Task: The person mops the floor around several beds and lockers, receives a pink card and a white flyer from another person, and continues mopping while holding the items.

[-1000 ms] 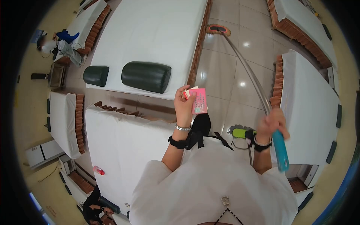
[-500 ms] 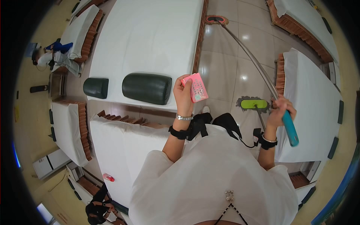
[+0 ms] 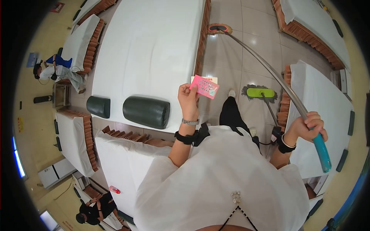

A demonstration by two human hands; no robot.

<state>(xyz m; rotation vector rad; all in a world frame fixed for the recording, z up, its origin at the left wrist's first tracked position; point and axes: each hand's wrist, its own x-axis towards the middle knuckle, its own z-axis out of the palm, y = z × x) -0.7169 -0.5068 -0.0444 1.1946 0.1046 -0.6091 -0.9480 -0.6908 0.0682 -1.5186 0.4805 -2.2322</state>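
Wht short-slv tee, blk trousers, light shoes; blk strap on ea. wrist, silvery bracelet on L, blk/wht beaded cord w/ sparkly ornament.

**Rows of Skirted Beds Point to a Massage or Therapy Room**

This looks like a shared treatment room, perhaps for massage or physiotherapy; the pictures do not settle which. Several padded-looking beds stand around the room, covered in white sheets and edged with brown pleated skirts. Dark green bolsters, smooth and shiny like vinyl, lie on the nearest one. Between the beds runs a glossy tiled floor, and the walls are pale yellow. A wall sign is too small to read.
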